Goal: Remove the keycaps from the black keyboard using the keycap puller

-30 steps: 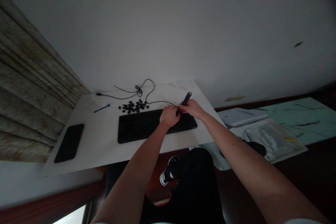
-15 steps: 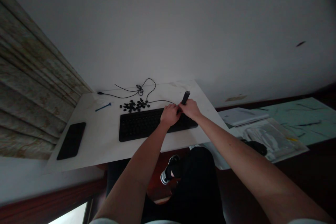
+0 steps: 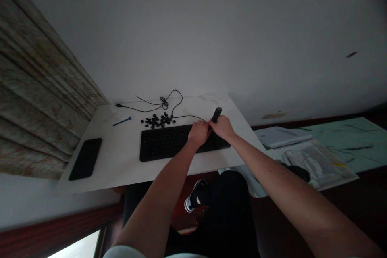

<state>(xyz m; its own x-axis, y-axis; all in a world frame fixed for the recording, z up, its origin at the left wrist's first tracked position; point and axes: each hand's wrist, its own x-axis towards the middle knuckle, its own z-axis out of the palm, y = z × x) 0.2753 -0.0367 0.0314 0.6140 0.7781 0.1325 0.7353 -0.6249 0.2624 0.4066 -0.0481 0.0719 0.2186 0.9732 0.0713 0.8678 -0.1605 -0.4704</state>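
Note:
A black keyboard (image 3: 165,143) lies on the white table, its right part under my hands. My right hand (image 3: 223,127) is wrapped round a black brush (image 3: 217,113), whose bristly-looking end sticks up above the fist. Close against it, my left hand (image 3: 199,131) is over the keyboard with its fingers curled in. Whatever lies between the left fingertips is hidden. A pile of loose black keycaps (image 3: 157,121) is spread just behind the keyboard. The keyboard's black cable (image 3: 178,105) runs back in a loop with a tied bundle.
On the white table (image 3: 121,149), a thin blue tool (image 3: 122,121) lies at the left and a black phone-like slab (image 3: 86,159) near the left edge. Papers (image 3: 281,136) and a plastic-wrapped packet (image 3: 308,159) rest on a lower surface to the right. A curtain (image 3: 39,88) hangs at left.
The whole view has shifted slightly, so the table and hands sit a little further right. Both hands keep nearly the same place over the keyboard, and the brush stays in the right one.

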